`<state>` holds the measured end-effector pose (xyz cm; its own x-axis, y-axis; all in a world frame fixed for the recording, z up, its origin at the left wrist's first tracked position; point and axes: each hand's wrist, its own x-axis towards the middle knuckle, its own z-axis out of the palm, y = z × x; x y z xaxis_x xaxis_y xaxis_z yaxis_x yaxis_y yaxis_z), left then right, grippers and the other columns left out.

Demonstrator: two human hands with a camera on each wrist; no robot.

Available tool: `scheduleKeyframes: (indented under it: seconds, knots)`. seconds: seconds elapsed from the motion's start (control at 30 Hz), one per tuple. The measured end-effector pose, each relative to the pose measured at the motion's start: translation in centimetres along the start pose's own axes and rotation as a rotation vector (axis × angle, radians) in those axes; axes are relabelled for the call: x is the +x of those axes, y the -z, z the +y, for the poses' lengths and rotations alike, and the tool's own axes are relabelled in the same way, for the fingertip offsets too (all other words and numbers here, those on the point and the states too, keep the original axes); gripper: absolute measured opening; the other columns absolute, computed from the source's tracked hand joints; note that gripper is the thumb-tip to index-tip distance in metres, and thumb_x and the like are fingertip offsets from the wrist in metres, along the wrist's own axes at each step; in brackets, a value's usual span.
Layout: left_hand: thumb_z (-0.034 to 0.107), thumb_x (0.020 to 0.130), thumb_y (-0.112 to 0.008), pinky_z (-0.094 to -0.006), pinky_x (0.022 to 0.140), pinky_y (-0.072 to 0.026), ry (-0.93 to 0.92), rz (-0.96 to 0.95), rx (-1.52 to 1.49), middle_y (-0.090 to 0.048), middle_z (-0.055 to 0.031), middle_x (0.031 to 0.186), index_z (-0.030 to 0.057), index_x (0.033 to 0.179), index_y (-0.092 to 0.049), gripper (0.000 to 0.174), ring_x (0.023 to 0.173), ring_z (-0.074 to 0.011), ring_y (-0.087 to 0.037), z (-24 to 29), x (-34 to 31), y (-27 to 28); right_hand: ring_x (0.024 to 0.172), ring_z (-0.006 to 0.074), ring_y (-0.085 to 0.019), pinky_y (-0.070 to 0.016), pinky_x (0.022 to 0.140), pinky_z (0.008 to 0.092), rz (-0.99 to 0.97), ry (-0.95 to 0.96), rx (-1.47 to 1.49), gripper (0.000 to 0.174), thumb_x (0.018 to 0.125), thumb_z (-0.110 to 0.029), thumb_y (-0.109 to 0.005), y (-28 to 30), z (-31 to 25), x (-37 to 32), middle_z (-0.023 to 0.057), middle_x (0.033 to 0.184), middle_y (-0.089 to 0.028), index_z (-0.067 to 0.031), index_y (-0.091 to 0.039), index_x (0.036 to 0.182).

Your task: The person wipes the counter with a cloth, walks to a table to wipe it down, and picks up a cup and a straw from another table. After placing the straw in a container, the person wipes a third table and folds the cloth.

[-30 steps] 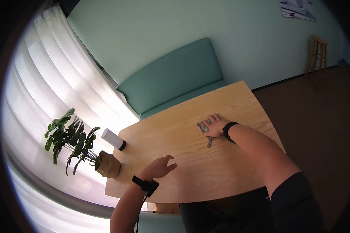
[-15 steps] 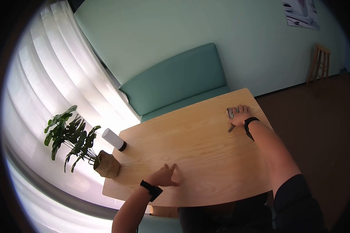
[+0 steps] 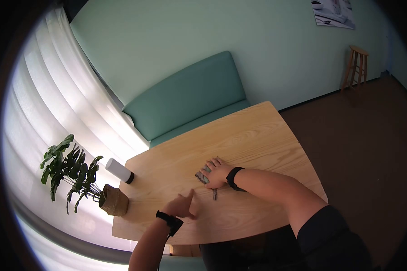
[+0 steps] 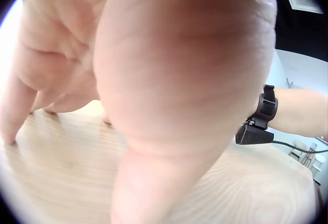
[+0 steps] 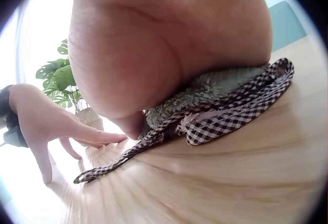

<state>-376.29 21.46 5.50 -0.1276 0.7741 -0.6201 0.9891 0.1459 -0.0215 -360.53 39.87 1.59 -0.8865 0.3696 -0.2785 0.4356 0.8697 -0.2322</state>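
Note:
A green fluffy cloth (image 3: 202,176) with black-and-white checked trim (image 5: 236,124) lies bunched on the wooden table (image 3: 253,135). Over it the right hand (image 3: 218,174) presses down with its fingers spread; in the right wrist view the palm (image 5: 169,44) covers the top of the cloth, and a checked loop trails beside the thumb. The left hand (image 3: 181,206) is just left of and nearer than the cloth, not touching it. Its fingertips rest on the tabletop, thumb apart, nothing held, as the left wrist view of that hand (image 4: 179,70) shows.
A potted plant (image 3: 114,201) and a white cylinder with a black base (image 3: 119,170) stand at the table's left edge, by white curtains (image 3: 77,90). A green bench (image 3: 194,95) lies beyond the far edge. A wooden stool (image 3: 356,67) stands by the wall.
The right hand slid with the cloth to the table's far right, then back left and nearer, close to the left hand. The left hand stayed near its place, shifting slightly. The head view shifted too.

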Motion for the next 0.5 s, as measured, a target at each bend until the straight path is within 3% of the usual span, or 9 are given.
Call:
scheduleKeyframes:
  seconds: [0.07, 0.17, 0.23, 0.5]
  knots:
    - [0.048, 0.064, -0.09, -0.045, 0.103, -0.0456, -0.005, 0.019, -0.006, -0.06, -0.0402, 0.117, 0.0003, 0.157, -0.01, 0.132, 0.124, -0.0491, -0.053, -0.2, -0.2, -0.4, 0.153, 0.0417, -0.003, -0.0052, 0.124, 0.0502, 0.014, 0.05, -0.038, 0.084, 0.095, -0.06, -0.045, -0.1, 0.1, 0.7, 0.0211, 0.166, -0.008, -0.0154, -0.019, 0.161]
    - [0.045, 0.064, -0.091, -0.0462, 0.104, -0.0446, -0.011, 0.034, -0.048, -0.06, -0.0407, 0.114, 0.0022, 0.158, -0.01, 0.131, 0.126, -0.0507, -0.051, -0.5, -0.3, -0.6, 0.154, 0.0399, -0.003, -0.0057, 0.124, 0.0494, 0.058, -0.039, 0.022, 0.085, 0.095, -0.06, -0.046, 0.5, 3.3, 1.4, 0.0187, 0.167, -0.009, -0.0151, -0.019, 0.161]
    - [0.041, 0.064, -0.092, -0.0497, 0.104, -0.0443, 0.001, 0.031, -0.09, -0.063, -0.0401, 0.108, 0.0047, 0.158, -0.009, 0.131, 0.126, -0.0544, -0.049, -0.5, -0.3, -0.7, 0.154, 0.0391, -0.003, -0.0064, 0.125, 0.0493, 0.066, -0.15, 0.076, 0.085, 0.094, -0.06, -0.047, 1.7, 6.5, 1.0, 0.0162, 0.167, -0.008, -0.0146, -0.019, 0.161]
    - [0.042, 0.063, -0.092, -0.0534, 0.102, -0.0449, -0.002, 0.042, -0.079, -0.057, -0.0447, 0.117, 0.0066, 0.158, -0.01, 0.131, 0.127, -0.0563, -0.048, -1.2, 0.6, -1.3, 0.153, 0.0365, -0.01, -0.0098, 0.124, 0.048, 0.196, -0.649, 0.139, 0.085, 0.094, -0.058, -0.047, 3.3, 22.5, -4.4, 0.0153, 0.166, -0.012, -0.0145, -0.017, 0.161]
